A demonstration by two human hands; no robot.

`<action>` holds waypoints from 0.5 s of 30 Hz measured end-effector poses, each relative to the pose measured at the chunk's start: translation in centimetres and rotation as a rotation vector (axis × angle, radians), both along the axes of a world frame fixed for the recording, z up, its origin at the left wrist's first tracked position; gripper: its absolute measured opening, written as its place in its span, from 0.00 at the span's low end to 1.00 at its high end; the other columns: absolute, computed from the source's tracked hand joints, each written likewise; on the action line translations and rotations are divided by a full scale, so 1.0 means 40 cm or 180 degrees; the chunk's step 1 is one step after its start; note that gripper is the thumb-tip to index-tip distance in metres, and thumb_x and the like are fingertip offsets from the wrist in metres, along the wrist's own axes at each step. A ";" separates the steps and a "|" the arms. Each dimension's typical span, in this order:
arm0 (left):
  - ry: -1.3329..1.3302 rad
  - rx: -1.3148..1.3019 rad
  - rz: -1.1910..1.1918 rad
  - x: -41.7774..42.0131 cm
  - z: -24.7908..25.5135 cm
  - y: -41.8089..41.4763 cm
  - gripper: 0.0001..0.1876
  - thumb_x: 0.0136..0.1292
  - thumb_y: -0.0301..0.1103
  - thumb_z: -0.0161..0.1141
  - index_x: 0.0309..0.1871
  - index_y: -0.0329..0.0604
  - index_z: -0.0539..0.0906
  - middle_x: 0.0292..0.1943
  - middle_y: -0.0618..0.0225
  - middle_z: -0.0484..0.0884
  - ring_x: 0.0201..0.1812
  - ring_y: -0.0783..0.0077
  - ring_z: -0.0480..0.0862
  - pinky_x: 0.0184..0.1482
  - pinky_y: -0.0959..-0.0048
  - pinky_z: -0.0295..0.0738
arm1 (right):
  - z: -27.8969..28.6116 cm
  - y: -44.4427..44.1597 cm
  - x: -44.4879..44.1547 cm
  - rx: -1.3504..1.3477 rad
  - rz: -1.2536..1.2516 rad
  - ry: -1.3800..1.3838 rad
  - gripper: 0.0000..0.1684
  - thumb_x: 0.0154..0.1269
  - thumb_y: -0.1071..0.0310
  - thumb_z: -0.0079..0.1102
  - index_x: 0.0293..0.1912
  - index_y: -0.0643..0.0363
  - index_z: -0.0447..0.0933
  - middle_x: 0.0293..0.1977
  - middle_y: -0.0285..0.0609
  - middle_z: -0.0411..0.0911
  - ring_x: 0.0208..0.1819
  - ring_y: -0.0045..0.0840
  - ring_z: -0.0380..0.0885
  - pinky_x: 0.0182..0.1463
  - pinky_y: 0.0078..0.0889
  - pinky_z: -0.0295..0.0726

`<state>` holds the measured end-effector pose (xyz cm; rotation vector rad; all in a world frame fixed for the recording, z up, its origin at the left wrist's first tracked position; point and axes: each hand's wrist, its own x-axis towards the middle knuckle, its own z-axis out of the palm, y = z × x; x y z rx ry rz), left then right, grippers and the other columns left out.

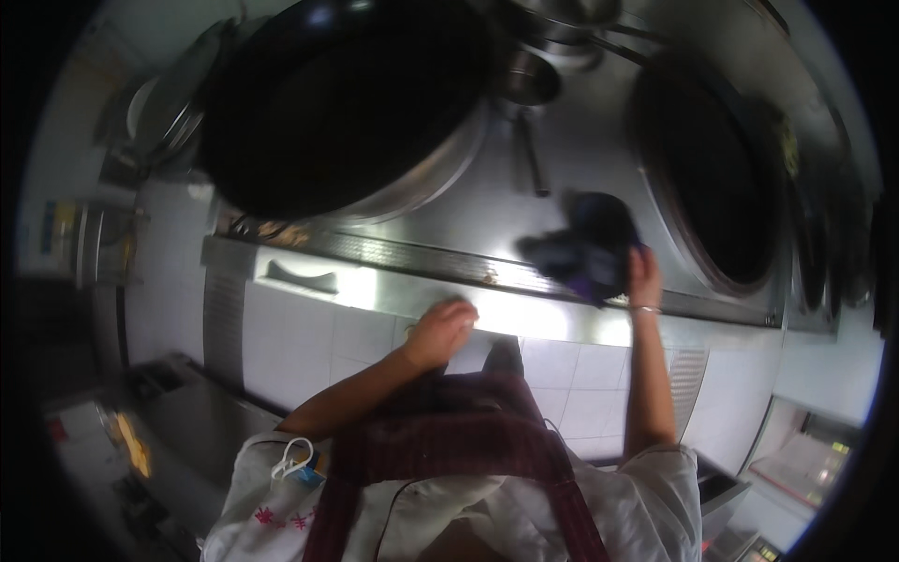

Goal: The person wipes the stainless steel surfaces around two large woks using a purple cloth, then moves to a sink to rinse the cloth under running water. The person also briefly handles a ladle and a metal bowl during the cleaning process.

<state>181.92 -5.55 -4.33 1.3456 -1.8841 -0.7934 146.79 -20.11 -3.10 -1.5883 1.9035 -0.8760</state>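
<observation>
My right hand holds a dark, bunched cloth with purple parts, blurred by motion, over the steel stove top. The cloth lies between a ladle and the round dark wok opening on the right. My left hand is near the stove's front edge, fingers curled, with no object visible in it. A large black wok sits at the upper left of the stove. The metal ladle lies above the cloth, its handle pointing down towards it.
A dark wok sits at the right. Steel pans with handles stand at the top. A perforated drain channel with food scraps runs along the front, behind the steel edge. A steel counter stands at lower left.
</observation>
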 end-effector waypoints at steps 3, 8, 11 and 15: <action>0.0186 0.0492 0.0125 0.132 0.007 0.135 0.09 0.57 0.26 0.55 0.41 0.40 0.78 0.41 0.60 0.79 0.41 0.57 0.79 0.43 0.66 0.76 | -0.039 0.020 -0.132 0.0619 0.0271 0.1025 0.22 0.65 0.54 0.53 0.50 0.60 0.74 0.41 0.58 0.78 0.45 0.46 0.77 0.49 0.39 0.74; 0.0256 0.1439 0.1365 0.386 -0.039 0.389 0.07 0.58 0.26 0.56 0.40 0.39 0.80 0.37 0.58 0.80 0.35 0.60 0.81 0.36 0.69 0.77 | -0.210 -0.002 0.018 0.1744 0.1035 0.1959 0.45 0.50 0.40 0.62 0.57 0.66 0.64 0.49 0.61 0.74 0.54 0.48 0.72 0.57 0.41 0.71; 0.0020 0.1837 0.1980 0.469 -0.050 0.494 0.08 0.57 0.26 0.56 0.40 0.39 0.80 0.37 0.57 0.81 0.34 0.62 0.82 0.35 0.71 0.78 | -0.208 -0.024 0.169 0.2007 0.1620 0.2333 0.43 0.53 0.40 0.57 0.57 0.66 0.64 0.46 0.59 0.75 0.50 0.47 0.74 0.53 0.40 0.73; 0.0101 0.1936 0.2676 0.527 -0.104 0.603 0.08 0.59 0.28 0.55 0.40 0.37 0.79 0.35 0.55 0.81 0.35 0.59 0.82 0.37 0.69 0.78 | -0.186 0.009 0.431 0.1725 0.2441 0.2463 0.36 0.55 0.47 0.55 0.52 0.67 0.66 0.36 0.60 0.78 0.41 0.47 0.79 0.46 0.43 0.77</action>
